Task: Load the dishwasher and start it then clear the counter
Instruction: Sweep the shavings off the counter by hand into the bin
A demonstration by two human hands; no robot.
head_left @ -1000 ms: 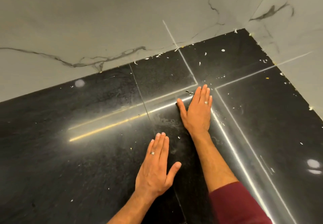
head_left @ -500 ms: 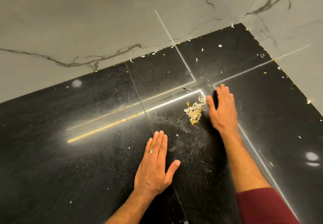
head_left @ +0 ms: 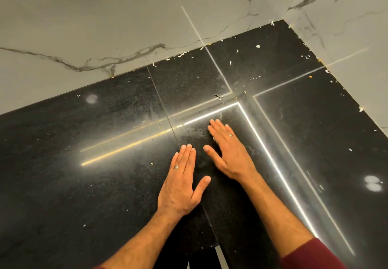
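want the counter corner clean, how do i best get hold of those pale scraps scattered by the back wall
The scraps are thin flakes lying flat on the black counter, so pinching would likely fail. Probably sweep them: lay the right hand flat beyond them, at the wall side, and drag them toward the left hand.

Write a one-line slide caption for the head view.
Both hands, left and right, lie flat on a crumb-strewn black counter in a marble-walled corner.

Black counter [head_left: 105,163], glossy w/ light streaks, pale crumbs [head_left: 257,46] scattered (mostly far corner).
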